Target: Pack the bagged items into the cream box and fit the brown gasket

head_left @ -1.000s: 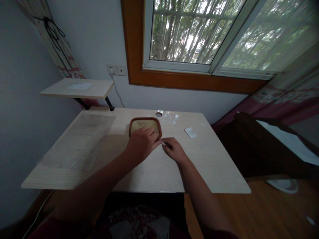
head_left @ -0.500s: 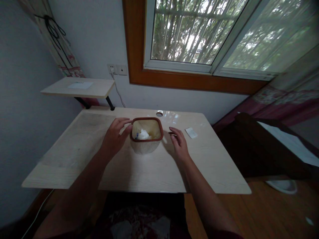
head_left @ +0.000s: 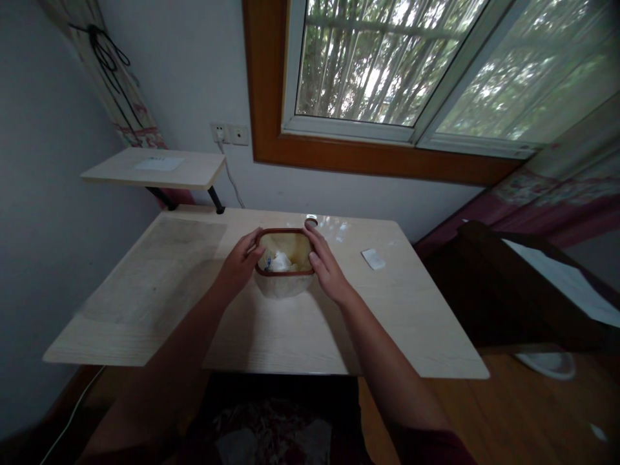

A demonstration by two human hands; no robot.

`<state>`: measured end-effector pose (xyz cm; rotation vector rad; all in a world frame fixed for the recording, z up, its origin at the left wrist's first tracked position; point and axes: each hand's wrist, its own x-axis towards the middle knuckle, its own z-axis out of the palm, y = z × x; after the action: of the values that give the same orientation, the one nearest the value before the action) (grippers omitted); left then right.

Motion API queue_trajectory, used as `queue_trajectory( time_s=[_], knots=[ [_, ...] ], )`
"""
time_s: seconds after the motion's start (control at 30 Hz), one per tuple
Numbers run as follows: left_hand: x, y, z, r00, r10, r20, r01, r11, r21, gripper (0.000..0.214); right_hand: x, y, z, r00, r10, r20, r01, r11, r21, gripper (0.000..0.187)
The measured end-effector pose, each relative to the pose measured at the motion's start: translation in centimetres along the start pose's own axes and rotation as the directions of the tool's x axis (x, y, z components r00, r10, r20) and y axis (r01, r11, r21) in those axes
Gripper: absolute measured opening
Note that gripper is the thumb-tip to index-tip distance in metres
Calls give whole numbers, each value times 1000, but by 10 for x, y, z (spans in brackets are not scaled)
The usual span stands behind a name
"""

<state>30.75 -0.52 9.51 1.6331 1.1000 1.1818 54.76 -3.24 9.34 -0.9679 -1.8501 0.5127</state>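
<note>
A small pale waste bin (head_left: 283, 285) with a brown rim stands on the desk in front of me. White crumpled plastic (head_left: 279, 261) with a bit of blue lies inside it. My left hand (head_left: 238, 263) presses on the bin's left side, its thumb at the rim. On the opposite side my right hand (head_left: 330, 266) holds the bin, fingers along the rim and thumb near the front right corner. The bin sits between both palms; the far fingertips are partly hidden.
The light wooden desk (head_left: 397, 329) carries a small white packet (head_left: 372, 259) to the right. A raised shelf (head_left: 194, 172) with a paper stands at the back left, and a cable hole (head_left: 311, 221) lies behind the bin. Dark furniture (head_left: 533, 278) is at the right.
My right hand has moved left and taken hold of the bin's right side. My left hand has closed in on its left side. The bin has barely moved.
</note>
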Motion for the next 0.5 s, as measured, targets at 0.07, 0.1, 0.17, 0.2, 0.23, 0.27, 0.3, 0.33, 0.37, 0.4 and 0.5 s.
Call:
queue_trajectory(
  time_s=[0.07,0.1,0.17,0.2,0.23,0.27,0.3,0.33,0.37,0.4,0.5],
  knots=[
    [1,-4,0,1000,0,3,0,1000,-12,58,-1,0,1,1000,2,-8,-2,1000,-6,51],
    [1,-5,0,1000,-4,1,4,1000,-8,58,-1,0,1,1000,3,-14,-3,1000,-10,50],
    [3,-6,0,1000,-7,-4,7,1000,8,57,-2,-1,1,1000,2,-23,-3,1000,-19,49],
    [3,-5,0,1000,-4,-5,4,1000,17,56,-2,0,1,1000,1,-26,-2,1000,-23,49],
    [4,-5,0,1000,1,-7,-1,1000,27,56,-2,0,1,1000,-1,-30,0,1000,-29,48],
    [5,-4,-1,1000,6,-10,-5,999,39,55,-2,0,2,1000,-3,-31,2,999,-34,48],
    [6,-4,-1,1000,8,-12,-7,999,51,55,-2,0,2,999,-5,-33,4,999,-40,47],
    [6,-4,-1,1000,7,-15,-6,998,61,54,-2,0,2,999,-6,-33,4,999,-44,46],
    [7,-4,-2,1000,3,-18,-2,998,69,54,-3,1,2,999,-6,-33,5,999,-47,45],
    [8,-4,-2,1000,-1,-19,2,997,74,54,-3,1,2,999,-6,-34,5,999,-49,44],
    [11,-5,-3,1000,-5,-24,7,997,82,53,-4,0,2,999,-3,-33,1,999,-51,41]
  ],
)
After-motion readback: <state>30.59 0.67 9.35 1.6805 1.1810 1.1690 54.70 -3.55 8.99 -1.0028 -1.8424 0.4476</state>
